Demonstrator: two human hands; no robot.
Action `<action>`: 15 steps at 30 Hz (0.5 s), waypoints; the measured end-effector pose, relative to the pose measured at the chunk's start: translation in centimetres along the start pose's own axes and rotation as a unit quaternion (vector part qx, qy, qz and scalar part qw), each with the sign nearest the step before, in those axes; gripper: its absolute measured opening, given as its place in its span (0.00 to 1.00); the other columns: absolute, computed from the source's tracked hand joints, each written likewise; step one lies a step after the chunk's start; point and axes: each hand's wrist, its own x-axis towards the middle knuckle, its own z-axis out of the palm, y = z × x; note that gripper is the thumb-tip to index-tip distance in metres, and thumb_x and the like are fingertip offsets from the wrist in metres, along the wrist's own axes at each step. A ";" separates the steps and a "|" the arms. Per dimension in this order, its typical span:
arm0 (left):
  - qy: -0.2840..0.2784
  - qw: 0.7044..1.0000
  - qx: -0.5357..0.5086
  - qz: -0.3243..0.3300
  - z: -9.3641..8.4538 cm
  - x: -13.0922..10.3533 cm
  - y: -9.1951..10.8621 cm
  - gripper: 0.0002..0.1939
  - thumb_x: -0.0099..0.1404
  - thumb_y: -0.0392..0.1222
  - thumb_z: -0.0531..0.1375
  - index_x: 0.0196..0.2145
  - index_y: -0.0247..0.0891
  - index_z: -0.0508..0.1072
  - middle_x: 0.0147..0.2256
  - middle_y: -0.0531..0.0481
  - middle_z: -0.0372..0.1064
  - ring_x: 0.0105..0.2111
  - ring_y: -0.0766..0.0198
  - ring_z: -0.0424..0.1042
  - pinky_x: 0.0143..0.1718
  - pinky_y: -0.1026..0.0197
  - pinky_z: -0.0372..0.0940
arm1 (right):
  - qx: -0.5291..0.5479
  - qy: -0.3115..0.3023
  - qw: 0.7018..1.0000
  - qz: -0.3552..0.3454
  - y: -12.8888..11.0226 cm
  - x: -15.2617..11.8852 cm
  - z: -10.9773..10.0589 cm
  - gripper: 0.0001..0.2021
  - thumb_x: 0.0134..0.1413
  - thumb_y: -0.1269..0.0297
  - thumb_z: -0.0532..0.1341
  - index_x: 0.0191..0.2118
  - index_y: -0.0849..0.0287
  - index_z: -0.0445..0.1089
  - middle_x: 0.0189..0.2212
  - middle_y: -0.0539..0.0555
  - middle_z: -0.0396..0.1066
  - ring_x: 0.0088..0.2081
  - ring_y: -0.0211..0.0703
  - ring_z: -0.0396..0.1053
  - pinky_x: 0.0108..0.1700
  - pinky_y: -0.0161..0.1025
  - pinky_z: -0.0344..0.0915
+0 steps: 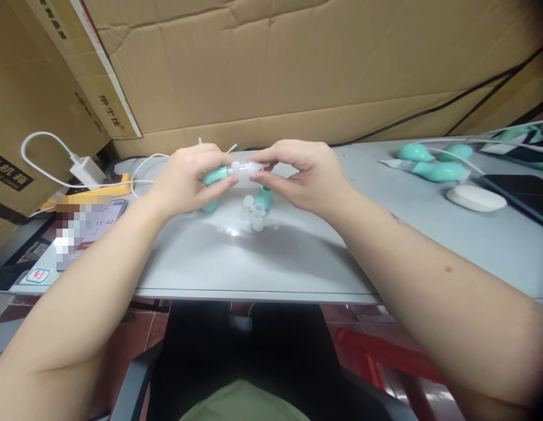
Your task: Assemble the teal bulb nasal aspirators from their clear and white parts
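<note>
My left hand (192,175) is closed around a teal bulb (215,175) that continues into a clear tube (239,169). At the tube's far end, thumb and index finger of my right hand (300,175) pinch a translucent whitish tip (255,168). The piece is held sideways, just above the table. Below it lie another teal piece (264,199), a small round white cap (248,203) and clear plastic parts (258,217). Under my left fingers part of a further teal bulb (210,206) shows. Thin whitish stems (232,148) poke out behind that hand.
Several teal bulbs (442,171) lie at the right, near a white oval object (476,197) and a dark flat device (521,196). At the left are a phone (93,231), a white charger (87,172) and its cable. Cardboard (271,70) stands behind the grey table (253,269).
</note>
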 end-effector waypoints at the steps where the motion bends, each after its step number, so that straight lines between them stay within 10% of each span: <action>1: 0.002 1.000 0.002 0.002 0.0 0.0 0.0 0.14 0.77 0.51 0.65 0.49 0.44 0.87 0.36 0.48 0.81 0.35 0.58 0.77 0.39 0.54 0.71 | 0.000 0.001 1.000 -0.004 0.0 0.0 0.0 0.07 0.69 0.56 0.74 0.48 0.47 0.89 0.45 0.52 0.90 0.41 0.50 0.83 0.53 0.50 0.82; 15: -0.004 1.000 0.024 -0.007 0.1 -0.3 0.2 0.15 0.79 0.51 0.62 0.50 0.44 0.88 0.39 0.45 0.82 0.36 0.56 0.78 0.39 0.53 0.70 | -0.003 -0.013 1.000 0.010 -0.1 0.0 -0.2 0.06 0.69 0.53 0.75 0.45 0.45 0.89 0.38 0.51 0.87 0.38 0.49 0.81 0.47 0.49 0.78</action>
